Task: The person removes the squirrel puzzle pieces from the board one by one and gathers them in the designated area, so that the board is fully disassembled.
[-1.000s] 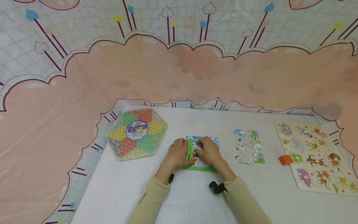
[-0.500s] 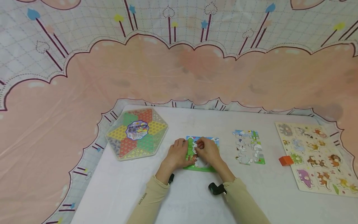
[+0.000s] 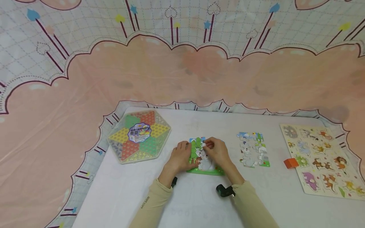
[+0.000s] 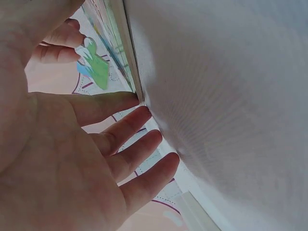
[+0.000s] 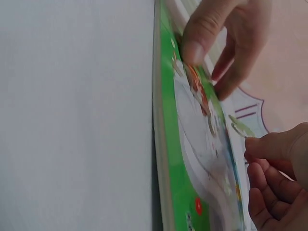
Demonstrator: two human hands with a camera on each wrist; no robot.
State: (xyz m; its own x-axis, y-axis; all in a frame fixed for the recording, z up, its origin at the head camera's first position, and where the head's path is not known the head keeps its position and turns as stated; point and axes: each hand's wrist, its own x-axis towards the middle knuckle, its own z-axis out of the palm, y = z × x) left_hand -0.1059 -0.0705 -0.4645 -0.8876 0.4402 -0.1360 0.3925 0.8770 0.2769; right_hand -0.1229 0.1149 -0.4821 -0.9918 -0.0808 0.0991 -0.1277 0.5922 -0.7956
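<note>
A small puzzle board (image 3: 205, 172) with a green lower border and a grey-white animal picture lies on the table between the hands. My left hand (image 3: 179, 156) rests at its left side; the thumb lies on the picture, and straight fingers touch the board's edge in the left wrist view. My right hand (image 3: 218, 153) pinches a jigsaw piece (image 4: 96, 65) with a green tree and some blue, between thumb and forefinger. That piece (image 5: 240, 126) is tilted and held apart from the board in the right wrist view. The hand hides the board's upper right.
Several loose jigsaw pieces (image 3: 246, 162) lie grouped to the right of the board. Farther right are an orange block (image 3: 291, 163) and a wooden animal peg board (image 3: 316, 145). A hexagonal Chinese checkers set (image 3: 154, 147) in clear wrap lies at the left.
The right hand has shifted slightly right and lifted, and the tree piece in its fingers now shows above the board's upper part. More of the animal picture is uncovered. The left hand stays put.
</note>
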